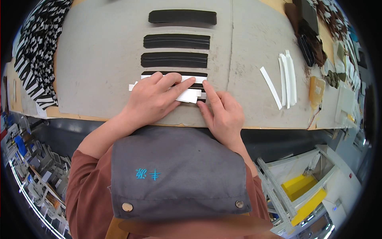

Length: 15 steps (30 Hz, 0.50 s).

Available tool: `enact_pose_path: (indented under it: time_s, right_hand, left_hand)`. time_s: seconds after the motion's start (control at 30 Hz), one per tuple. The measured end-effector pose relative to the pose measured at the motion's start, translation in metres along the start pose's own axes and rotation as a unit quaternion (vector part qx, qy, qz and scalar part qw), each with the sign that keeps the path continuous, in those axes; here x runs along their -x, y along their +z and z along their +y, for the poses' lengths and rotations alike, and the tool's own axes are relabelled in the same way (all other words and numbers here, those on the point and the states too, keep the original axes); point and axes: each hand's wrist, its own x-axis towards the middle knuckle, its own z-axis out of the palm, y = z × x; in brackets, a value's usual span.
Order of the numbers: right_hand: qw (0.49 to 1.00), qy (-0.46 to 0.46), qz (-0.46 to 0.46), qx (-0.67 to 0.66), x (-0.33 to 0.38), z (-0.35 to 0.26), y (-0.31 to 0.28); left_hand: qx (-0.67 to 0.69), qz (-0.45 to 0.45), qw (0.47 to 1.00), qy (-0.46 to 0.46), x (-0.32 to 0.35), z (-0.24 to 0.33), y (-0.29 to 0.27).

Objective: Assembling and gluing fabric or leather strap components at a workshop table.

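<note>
Left hand (153, 97) hides white strips' (190, 95) middle — black strip (175, 74) partly covered.

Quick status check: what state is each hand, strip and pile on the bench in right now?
left hand: flat, pressing the white strips
right hand: forefinger on the strip end
white strips: laid across the nearest black strip
nearest black strip: partly covered
three black strips: flat, bare, apart
spare white strips: loose, untouched

Four black strips (182, 17), two hands (153, 97).
</note>
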Motion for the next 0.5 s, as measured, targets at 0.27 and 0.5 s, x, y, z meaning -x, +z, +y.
enact_pose_path:
  time_s: [0.27, 0.5]
  right_hand:
    - [0.998, 0.037, -0.043, 0.016, 0.0, -0.005, 0.002]
    - [0.993, -0.083, 0.027, 0.077, -0.012, -0.019, 0.005]
  left_hand:
    - [-0.021, 0.084, 0.994, 0.068, 0.033, -0.006, -0.009]
    - [-0.077, 0.086, 0.993, -0.017, 0.079, -0.017, -0.031]
